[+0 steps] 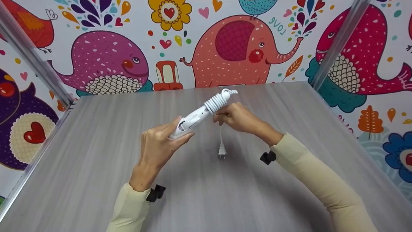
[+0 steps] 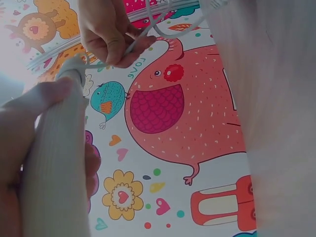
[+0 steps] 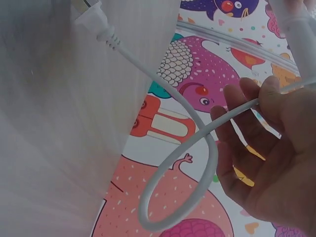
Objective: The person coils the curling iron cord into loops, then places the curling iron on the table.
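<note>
2 hands (image 1: 157, 145) (image 1: 239, 118), 1 wht appliance (image 1: 195, 119) (L), 1 cord (image 3: 229, 117) (R), 1 plug (image 1: 222, 150)

The carrying surface is a broad, flat table (image 1: 80, 167) in a muted grey, marked with fine, wood-like streaks that run from the near side toward the far edge in the head view. That far edge meets a brightly printed wall (image 1: 135, 32), and a metal strip (image 1: 28, 174) borders the left side. A soft shadow (image 1: 251, 174) spreads over the right half (its outline is too blurred to trace exactly). A white plug (image 1: 222, 150) shows against the middle of the tabletop, though whether it touches the surface cannot be told. Both wrist views catch the same grey tabletop.
</note>
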### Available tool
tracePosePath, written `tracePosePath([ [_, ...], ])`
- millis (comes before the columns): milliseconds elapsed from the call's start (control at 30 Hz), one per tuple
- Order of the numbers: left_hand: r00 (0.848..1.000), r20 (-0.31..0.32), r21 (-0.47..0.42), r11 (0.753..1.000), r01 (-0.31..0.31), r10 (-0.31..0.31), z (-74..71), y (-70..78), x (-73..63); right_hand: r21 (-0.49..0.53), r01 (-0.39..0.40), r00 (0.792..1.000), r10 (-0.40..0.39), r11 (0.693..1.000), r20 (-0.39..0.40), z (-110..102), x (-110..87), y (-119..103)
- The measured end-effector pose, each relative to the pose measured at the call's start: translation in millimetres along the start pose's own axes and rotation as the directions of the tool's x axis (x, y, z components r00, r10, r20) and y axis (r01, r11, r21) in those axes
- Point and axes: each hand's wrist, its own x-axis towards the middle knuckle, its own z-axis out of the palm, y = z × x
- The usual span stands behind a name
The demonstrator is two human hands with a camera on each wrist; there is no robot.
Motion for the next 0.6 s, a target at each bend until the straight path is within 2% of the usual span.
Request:
tracePosePath([
  [133, 1.000, 0.020, -0.054, 0.998, -0.011, 0.012, -0.5, -2.2, 0.5, 0.078, -0.008, 1.000, 0.006, 0.997, 0.027, -7.6, 0.6, 6.3],
  [267, 0.998, 0.060, -0.117, 0.993, -0.027, 0.034, -3.1, -4.5, 0.4, 0.157, -0.020, 0.995, 0.004, 0.987, 0.102, -15.3, 1.9, 16.5],
  [333, 0.994, 0.096, -0.164, 0.986, -0.037, 0.054, -4.5, -5.4, 0.4, 0.189, 0.043, 0.987, -0.071, 0.981, 0.145, -19.6, 3.4, 22.8],
  [400, 0.988, 0.139, -0.222, 0.974, -0.041, 0.073, -5.4, -6.5, 0.6, 0.230, 0.148, 0.964, -0.193, 0.962, 0.185, -24.0, 6.1, 29.3],
  [467, 0.978, 0.188, -0.269, 0.963, -0.033, 0.086, -5.8, -7.2, 0.7, 0.276, 0.245, 0.923, -0.311, 0.929, 0.228, -28.3, 9.5, 33.4],
  [500, 0.973, 0.214, -0.287, 0.958, -0.025, 0.090, -6.1, -7.3, 0.9, 0.317, 0.282, 0.895, -0.367, 0.905, 0.252, -30.1, 11.8, 34.5],
  [533, 0.967, 0.236, -0.303, 0.953, -0.015, 0.091, -6.5, -7.4, 1.0, 0.338, 0.289, 0.878, -0.388, 0.896, 0.279, -32.0, 13.6, 35.1],
  [600, 0.957, 0.276, -0.326, 0.945, 0.009, 0.087, -7.5, -7.3, 1.0, 0.383, 0.239, 0.862, -0.376, 0.893, 0.340, -35.0, 16.6, 34.6],
])
